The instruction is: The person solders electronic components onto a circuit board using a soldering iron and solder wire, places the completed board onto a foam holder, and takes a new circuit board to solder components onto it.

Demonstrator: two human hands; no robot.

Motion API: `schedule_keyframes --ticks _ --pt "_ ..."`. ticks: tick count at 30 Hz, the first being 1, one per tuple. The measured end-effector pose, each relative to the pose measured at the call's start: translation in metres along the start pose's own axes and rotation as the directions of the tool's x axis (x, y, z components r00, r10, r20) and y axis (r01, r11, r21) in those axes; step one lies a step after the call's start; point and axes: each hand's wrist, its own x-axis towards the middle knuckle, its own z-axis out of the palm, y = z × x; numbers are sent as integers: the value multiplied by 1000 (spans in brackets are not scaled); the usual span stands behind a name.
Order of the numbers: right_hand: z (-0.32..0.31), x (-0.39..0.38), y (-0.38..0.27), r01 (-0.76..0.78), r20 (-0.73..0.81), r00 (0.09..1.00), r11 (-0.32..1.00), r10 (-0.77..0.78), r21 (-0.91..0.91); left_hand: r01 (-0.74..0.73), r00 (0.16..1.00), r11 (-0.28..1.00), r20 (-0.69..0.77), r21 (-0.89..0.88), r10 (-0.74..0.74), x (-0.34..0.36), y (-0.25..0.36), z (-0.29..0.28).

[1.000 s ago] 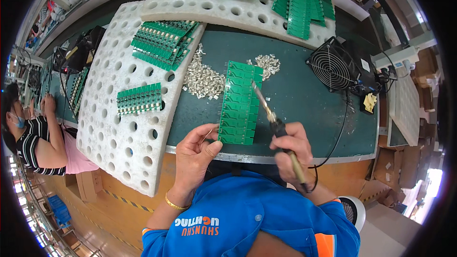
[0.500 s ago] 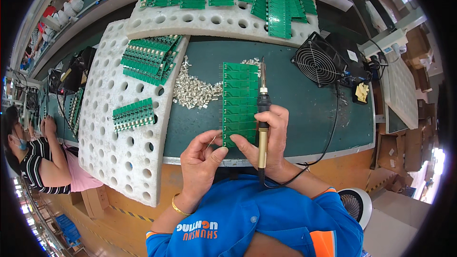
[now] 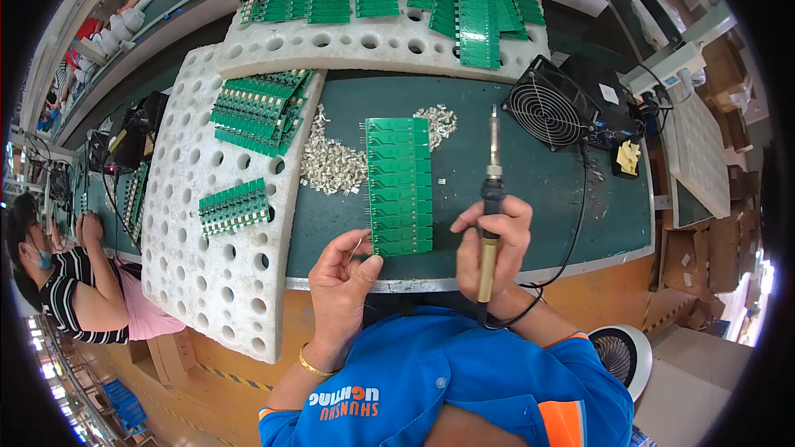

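Observation:
My left hand [image 3: 344,281] pinches the lower left corner of a long green circuit board panel [image 3: 401,186], held up over the bench. A thin strand of wire [image 3: 355,248] also shows between the fingers of that hand. Pins stick out along the panel's left edge. To the right, my right hand [image 3: 495,248] is wrapped round a soldering iron [image 3: 490,199], its tip pointing away from me and apart from the panel. Small white connectors [image 3: 334,164] lie heaped left of the panel, with a smaller pile [image 3: 439,122] past its far right corner.
On the left, a white foam board with holes [image 3: 186,199] bears assembled boards [image 3: 258,108]. Another foam board [image 3: 331,48] at the back carries many green panels [image 3: 479,29]. A black fan [image 3: 546,103] stands at right, near a yellow sponge [image 3: 628,157]. A co-worker [image 3: 83,281] sits far left.
My right hand has let go of the panel and moved right with the soldering iron. The panel, in my left hand, has shifted slightly left.

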Motion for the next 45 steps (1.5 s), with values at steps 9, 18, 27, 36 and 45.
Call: schedule_keyframes --ticks 9,18,27,36,45 --pt "-24 -9 5 -38 -30 999 998 37 -49 -3 996 1000 -84 20 4 1 -4 6" --pt "-32 -18 12 14 -14 1000 976 -17 -215 117 984 993 -133 -36 -120 4 2 9" --pt "-42 -16 14 94 23 996 965 -91 -243 287 950 937 -66 -198 -305 45 43 8" --pt "-39 -22 17 25 -9 1000 983 -27 -184 239 971 971 14 -32 -239 179 76 64" --pt "-39 -20 25 42 -56 997 978 -54 -204 159 987 987 -6 34 -159 319 85 120"
